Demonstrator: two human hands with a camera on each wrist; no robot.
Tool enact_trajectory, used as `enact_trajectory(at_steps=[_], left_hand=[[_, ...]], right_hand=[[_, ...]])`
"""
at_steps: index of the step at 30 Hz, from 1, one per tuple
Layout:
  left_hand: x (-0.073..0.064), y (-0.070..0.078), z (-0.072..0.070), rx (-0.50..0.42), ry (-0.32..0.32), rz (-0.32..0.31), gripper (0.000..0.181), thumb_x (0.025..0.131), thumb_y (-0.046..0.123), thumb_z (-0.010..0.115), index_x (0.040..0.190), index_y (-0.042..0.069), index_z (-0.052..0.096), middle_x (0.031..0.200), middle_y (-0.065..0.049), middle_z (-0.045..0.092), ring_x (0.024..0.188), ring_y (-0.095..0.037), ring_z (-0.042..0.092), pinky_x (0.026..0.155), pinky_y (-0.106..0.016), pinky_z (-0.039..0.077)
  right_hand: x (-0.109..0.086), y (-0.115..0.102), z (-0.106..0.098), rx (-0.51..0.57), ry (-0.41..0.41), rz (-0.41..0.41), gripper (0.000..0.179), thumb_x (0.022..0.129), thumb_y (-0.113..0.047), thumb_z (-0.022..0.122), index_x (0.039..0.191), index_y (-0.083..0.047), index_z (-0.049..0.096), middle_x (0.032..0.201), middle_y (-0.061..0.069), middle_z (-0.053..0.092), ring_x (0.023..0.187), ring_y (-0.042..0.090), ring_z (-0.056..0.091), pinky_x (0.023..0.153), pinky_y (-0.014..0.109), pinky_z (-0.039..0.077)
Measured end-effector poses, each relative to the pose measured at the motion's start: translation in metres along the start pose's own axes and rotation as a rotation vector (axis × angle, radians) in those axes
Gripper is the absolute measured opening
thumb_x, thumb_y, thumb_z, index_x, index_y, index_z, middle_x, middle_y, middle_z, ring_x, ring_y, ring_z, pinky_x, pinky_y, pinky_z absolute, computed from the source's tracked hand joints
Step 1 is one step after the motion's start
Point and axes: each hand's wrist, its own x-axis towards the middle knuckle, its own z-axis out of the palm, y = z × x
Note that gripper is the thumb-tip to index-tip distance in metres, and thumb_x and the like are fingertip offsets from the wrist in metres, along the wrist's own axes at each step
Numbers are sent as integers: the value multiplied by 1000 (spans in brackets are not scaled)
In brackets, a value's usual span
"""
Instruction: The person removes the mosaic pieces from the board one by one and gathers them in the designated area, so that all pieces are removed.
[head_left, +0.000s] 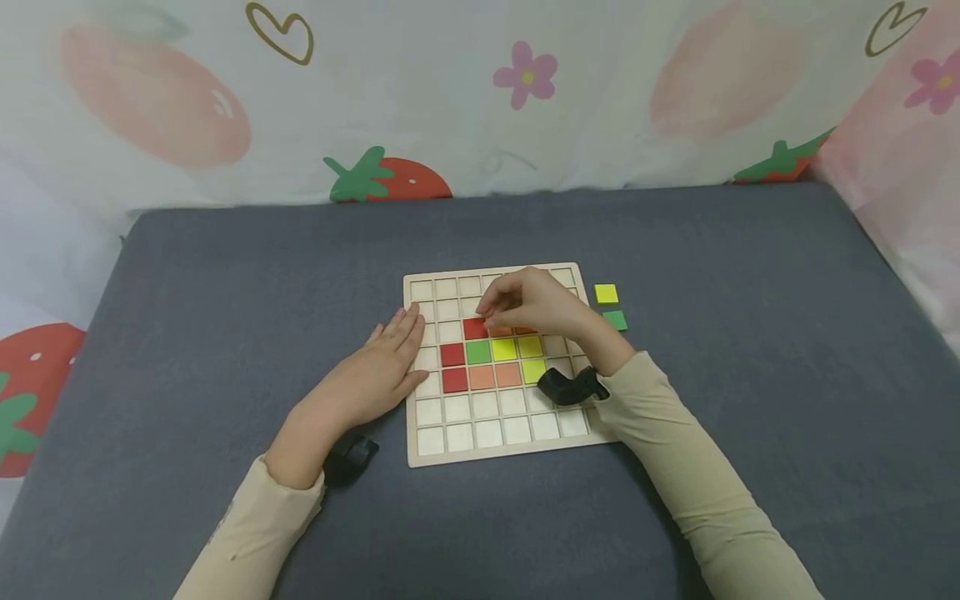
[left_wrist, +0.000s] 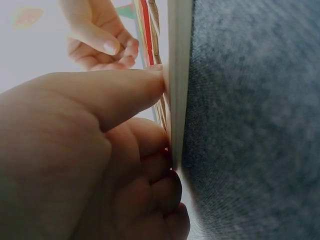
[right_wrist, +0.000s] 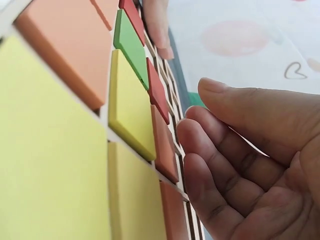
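A pale wooden grid board (head_left: 427,454) lies on the grey cloth, a block of coloured square tiles set in its middle cells. Among them are a red tile (head_left: 454,380), a green tile (head_left: 478,352), a yellow tile (head_left: 504,349) and an orange tile (head_left: 482,377). My left hand (head_left: 382,367) rests with straight fingers along the board's left edge; its thumb touches the rim in the left wrist view. Over the upper tiles hovers my right hand (head_left: 536,304), fingers loosely bent near another red tile (head_left: 474,328). The right wrist view shows nothing between its thumb and fingers.
Just right of the board, a loose yellow tile (head_left: 606,293) and a loose green tile (head_left: 615,321) lie on the cloth, the green one partly behind the right wrist. A patterned curtain (head_left: 585,108) hangs behind the table (head_left: 750,275). Each wrist carries a black camera mount (head_left: 570,387).
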Motion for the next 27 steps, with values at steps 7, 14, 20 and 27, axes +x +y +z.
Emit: enact_trajectory(at_steps=[7,14,20,27], left_hand=[[0,2,-1,-5,-6,-9,68,97,26,53,145,-10,21,154,-21,11,142,-33,8,113,-48,15],[1,1,0,-8,-2,-6,68,97,25,53,145,-10,21,154,-21,11,142,-33,8,113,-48,15],[0,0,0,-10,0,-3,67,97,25,52,145,-10,21,154,-22,12,142,-33,8,112,-48,15],[0,1,0,-16,3,-1,67,97,25,52,145,-10,21,154,-22,11,142,-33,8,112,-48,14]], right_hand=[[2,2,1,-10,13,10,10,83,-2,70,93,2,70,87,6,69,78,18,64,72,30,51],[3,2,4,-32,30,29,9,83,-2,70,92,0,71,85,6,68,77,17,63,71,29,50],[5,3,8,-109,31,9,10,81,-4,73,91,-2,72,84,5,63,76,16,59,70,28,49],[6,4,11,-174,42,11,11,81,-6,74,91,-4,72,86,4,62,77,15,57,71,27,48]])
